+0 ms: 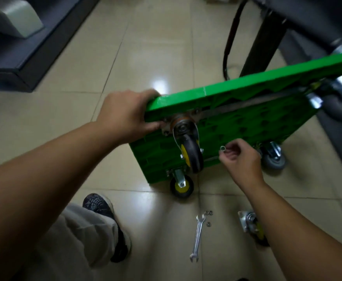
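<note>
One cart (pixel 247 126), one nut (pixel 223 148), one wrench (pixel 197 238)

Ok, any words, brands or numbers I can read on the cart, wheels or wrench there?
None readable. The green cart, its wheels, the wrench, the loose wheel and the nut pinched by the right hand show no legible marking; the pale pattern on the shoe is too blurred to read.

A silver wrench (pixel 197 238) lies on the tiled floor (pixel 145 47) at six o'clock, with small washers (pixel 208 213) just beside its upper end. A loose caster (pixel 249 222) lies at five o'clock. A grey machine (pixel 14 17) sits at ten o'clock.
</note>
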Motion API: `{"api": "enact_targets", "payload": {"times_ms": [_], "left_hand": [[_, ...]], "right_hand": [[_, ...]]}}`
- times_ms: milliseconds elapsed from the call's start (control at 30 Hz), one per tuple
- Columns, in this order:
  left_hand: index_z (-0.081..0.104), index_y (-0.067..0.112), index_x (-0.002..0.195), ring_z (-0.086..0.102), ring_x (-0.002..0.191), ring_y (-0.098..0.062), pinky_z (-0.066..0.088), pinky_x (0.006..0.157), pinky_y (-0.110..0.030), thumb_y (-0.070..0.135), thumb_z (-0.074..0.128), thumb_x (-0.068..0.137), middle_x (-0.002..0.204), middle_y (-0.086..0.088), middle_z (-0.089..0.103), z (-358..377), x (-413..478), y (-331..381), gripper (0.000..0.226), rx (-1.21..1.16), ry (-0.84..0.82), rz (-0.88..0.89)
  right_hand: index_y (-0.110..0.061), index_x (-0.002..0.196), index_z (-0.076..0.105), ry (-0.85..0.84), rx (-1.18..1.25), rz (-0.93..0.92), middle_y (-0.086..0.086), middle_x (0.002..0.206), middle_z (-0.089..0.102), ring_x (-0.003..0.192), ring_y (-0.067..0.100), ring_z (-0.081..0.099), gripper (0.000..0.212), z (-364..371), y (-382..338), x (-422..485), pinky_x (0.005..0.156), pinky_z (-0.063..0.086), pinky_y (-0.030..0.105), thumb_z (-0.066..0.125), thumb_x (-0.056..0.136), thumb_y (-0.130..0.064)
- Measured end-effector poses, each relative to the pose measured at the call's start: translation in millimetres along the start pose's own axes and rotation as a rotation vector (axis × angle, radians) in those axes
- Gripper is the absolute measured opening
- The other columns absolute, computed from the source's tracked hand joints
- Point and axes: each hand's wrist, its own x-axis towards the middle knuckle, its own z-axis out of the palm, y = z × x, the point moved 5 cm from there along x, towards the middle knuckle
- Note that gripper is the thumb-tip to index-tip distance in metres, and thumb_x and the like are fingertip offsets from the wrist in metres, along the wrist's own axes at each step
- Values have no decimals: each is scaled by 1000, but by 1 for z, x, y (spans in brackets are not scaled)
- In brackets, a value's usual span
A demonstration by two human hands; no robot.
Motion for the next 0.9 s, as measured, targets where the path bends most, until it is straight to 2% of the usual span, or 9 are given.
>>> {"api": "enact_targets", "payload": {"times_ms": [133,267,367,500,700,800,900], "left_hand": [[50,26,131,66,94,-36,39,69,-35,62,62,87,107,-9,70,-5,-14,31,58,123,-136,95],[41,22,131,66,90,-33,47,72,-36,63,55,92,108,-4,69,-2,-35,56,59,114,-159,164],[33,23,141,67,88,-29,52,74,-36,58,56,93,110,-1,69,2,-45,68,63,43,-119,171],[25,33,147,66,80,-22,56,70,-35,55,62,90,102,3,70,2,-47,65,72,-70,-61,133],[30,36,146,67,84,-26,52,68,-34,58,68,83,105,0,71,0,-43,60,77,-128,-63,113],[32,34,147,66,83,-27,52,69,-35,53,71,83,105,-2,71,-1,-41,58,77,-154,-82,118],[31,33,148,65,85,-26,52,71,-35,45,74,83,109,-3,70,0,-41,58,79,-192,-103,123]], "right_hand": [[-16,81,64,86,20,-220,-4,68,66,60,7,62,18,-45,-100,-7,59,52,18,81,81,-11],[-17,86,66,83,106,-265,-4,74,69,65,8,66,18,-67,-151,-35,62,56,21,82,81,-9],[-21,89,66,30,99,-264,-7,77,69,69,8,67,21,-62,-158,-52,64,57,22,82,81,-9],[-19,103,69,-9,127,-265,-7,79,68,71,9,66,24,-49,-156,-62,65,57,22,79,84,-9],[-20,101,72,39,70,-309,-9,87,73,80,3,70,18,-26,-151,-79,75,58,21,78,85,-14],[-18,104,73,77,17,-354,-3,93,73,86,11,70,19,-13,-148,-89,77,58,32,77,86,-15],[-12,102,76,125,-79,-462,1,101,69,97,17,63,19,-2,-150,-93,84,54,31,79,84,-15]]}}
